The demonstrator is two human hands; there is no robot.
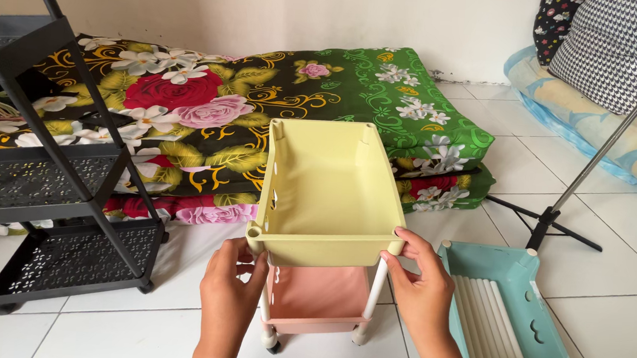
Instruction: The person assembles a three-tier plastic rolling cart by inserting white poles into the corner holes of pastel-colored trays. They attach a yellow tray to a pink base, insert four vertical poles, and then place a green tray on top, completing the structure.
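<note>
Head view, yellow tray: a pale yellow plastic tray (326,195) sits at the centre of the frame as the top tier of a small cart, its open side tilted toward the camera.
Head view, pink tray: a pink tray (317,296) lies directly under the yellow one, joined to it by white posts (375,291), with a small wheel (270,342) at 6 o'clock on the tiled floor (601,247).
Head view, left hand: the left hand (230,293) rests at 7 o'clock of the yellow tray, fingers curled against its near left corner and the post below.
Head view, right hand: the right hand (420,282) is at 4 o'clock of the tray, thumb and fingers closed on the near right corner.
Head view, teal tray: a teal tray (540,348) holding loose white rods (485,317) lies on the floor at 4 o'clock, just beside the right wrist.
Head view, black cart: a black tiered cart (51,203) stands at 9 o'clock.
Head view, mattress: a folded floral mattress (279,100) lies at 12 o'clock behind the trays.
Head view, stand: a metal stand (558,213) rises at 2 o'clock.
</note>
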